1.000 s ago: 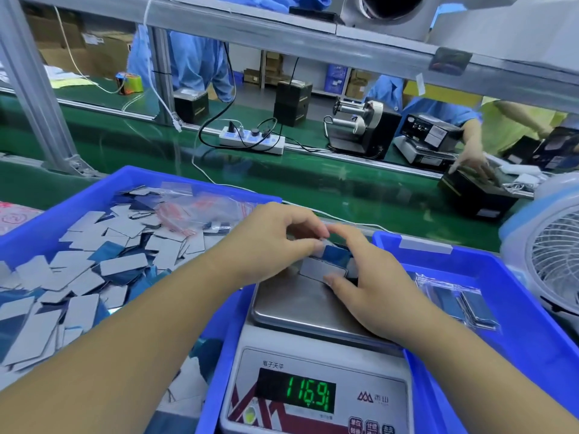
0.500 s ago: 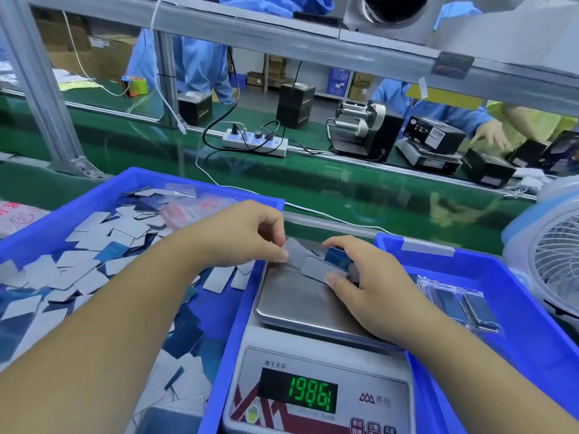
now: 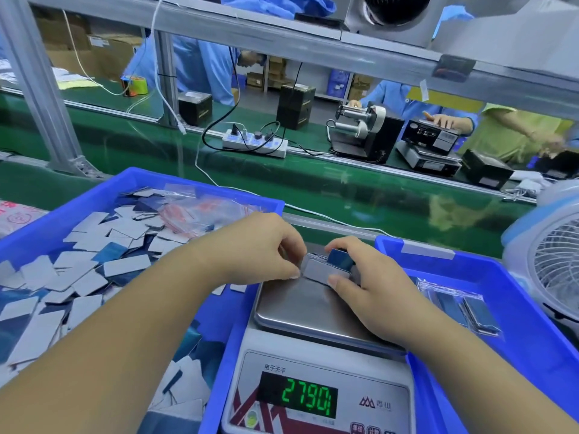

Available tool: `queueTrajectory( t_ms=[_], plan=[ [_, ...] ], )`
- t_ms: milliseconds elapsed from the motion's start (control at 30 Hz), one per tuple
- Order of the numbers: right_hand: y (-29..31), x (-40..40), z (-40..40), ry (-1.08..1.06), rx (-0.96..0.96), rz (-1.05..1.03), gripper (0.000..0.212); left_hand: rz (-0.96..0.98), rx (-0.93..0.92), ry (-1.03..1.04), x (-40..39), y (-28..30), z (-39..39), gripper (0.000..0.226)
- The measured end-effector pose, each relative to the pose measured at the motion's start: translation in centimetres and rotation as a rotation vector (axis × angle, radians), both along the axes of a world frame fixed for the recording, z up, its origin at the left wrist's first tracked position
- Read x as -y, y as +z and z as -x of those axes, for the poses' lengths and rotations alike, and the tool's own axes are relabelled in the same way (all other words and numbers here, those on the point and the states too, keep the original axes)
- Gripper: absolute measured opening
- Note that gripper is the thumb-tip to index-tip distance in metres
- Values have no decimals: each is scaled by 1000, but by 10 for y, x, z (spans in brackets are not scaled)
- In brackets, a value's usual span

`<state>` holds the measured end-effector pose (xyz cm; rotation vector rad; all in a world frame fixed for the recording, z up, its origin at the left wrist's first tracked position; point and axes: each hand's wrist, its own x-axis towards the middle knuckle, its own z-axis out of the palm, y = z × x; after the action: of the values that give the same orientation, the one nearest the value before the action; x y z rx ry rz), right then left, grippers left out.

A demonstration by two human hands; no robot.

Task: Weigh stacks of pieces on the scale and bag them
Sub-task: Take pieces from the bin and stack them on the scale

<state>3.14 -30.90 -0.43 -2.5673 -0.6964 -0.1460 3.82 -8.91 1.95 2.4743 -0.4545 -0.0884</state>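
A stack of flat grey and blue pieces (image 3: 319, 269) lies on the steel pan (image 3: 300, 311) of the scale at its far edge. My right hand (image 3: 366, 283) grips the stack from the right, thumb in front and fingers curled over its top. From the left, my left hand (image 3: 260, 249) pinches the stack's left end with curled fingers. The scale's green display (image 3: 305, 397) reads about 279. Loose grey and blue pieces (image 3: 78, 270) fill the blue bin (image 3: 188, 183) on the left, together with clear plastic bags (image 3: 200, 211).
A second blue bin (image 3: 532, 308) on the right holds bagged stacks (image 3: 463, 308). A white fan (image 3: 554, 267) stands at the far right. Beyond the bins runs a green conveyor (image 3: 344, 189) with a power strip (image 3: 255, 144), black boxes and other workers.
The display has climbed from about 117 through 199 to 279. My left hand drew back toward the left bin, then returned to the stack's left end. The right hand stayed on the stack.
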Motion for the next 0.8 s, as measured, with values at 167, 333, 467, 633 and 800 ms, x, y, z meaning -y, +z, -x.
queueTrajectory(
  t_ms=[167, 333, 467, 633, 800],
  plan=[
    [-1, -2, 0, -1, -36, -36, 36, 161, -39, -17, 14, -2, 5, 37],
    [-2, -6, 2, -6, -99, -54, 43, 294, -74, -51, 29, -12, 1, 42],
    [-2, -5, 2, -6, -127, -44, 49, 335, -85, -8, 32, -18, -1, 46],
    [10, 2, 1, 20, 15, -161, 31, 295, -18, 24, 33, -19, 1, 31],
    [21, 6, 3, 10, 203, -179, 18, 172, 21, -49, 34, -13, 6, 19]
  ],
)
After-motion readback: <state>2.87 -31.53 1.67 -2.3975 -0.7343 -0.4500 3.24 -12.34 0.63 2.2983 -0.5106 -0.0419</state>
